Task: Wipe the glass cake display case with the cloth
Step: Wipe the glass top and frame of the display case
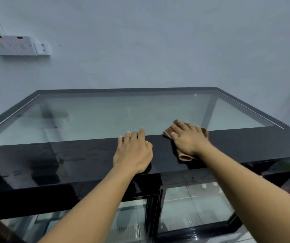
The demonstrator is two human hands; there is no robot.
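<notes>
Atop glass cake display case, right hand presses flat, fingers spread, on soft tan cloth at black front band. Left hand rests flat, fingers straight, empty. Cloth likely light, limp; glass smooth, fragile: press palm-down.

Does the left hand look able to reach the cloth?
Probably yes: only bare black case top lies between the left hand and the cloth, though the right hand covers most of it.

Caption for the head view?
Right hand presses the cloth on the display case top; left hand rests flat beside it.
</notes>
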